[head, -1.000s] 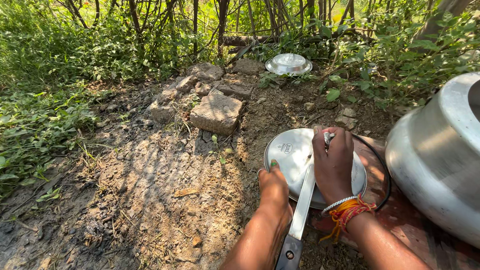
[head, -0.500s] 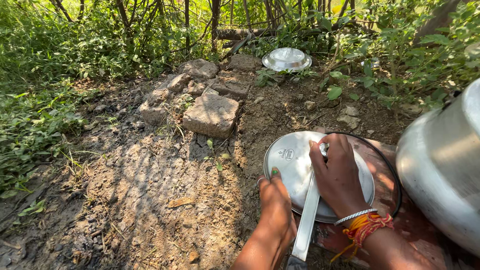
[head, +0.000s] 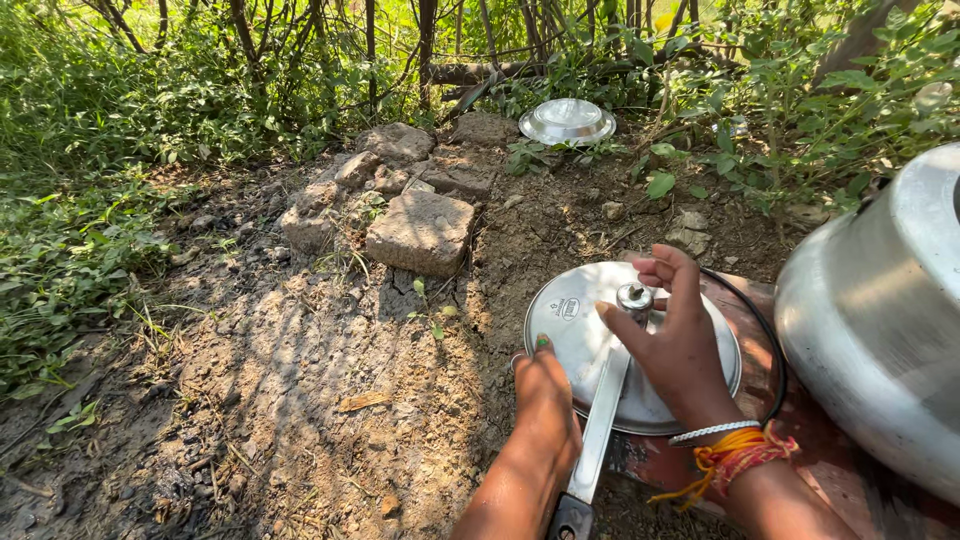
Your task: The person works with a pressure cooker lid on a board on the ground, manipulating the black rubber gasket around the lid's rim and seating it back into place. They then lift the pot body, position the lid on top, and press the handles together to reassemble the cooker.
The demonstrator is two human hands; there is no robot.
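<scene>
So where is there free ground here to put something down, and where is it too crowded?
Bare dirt lies open left of the left hand, bordered by the flat stone beyond and grass at the far left. It is crowded on the right: the right hand is on the lid, and the big metal pot stands close beside it.
</scene>
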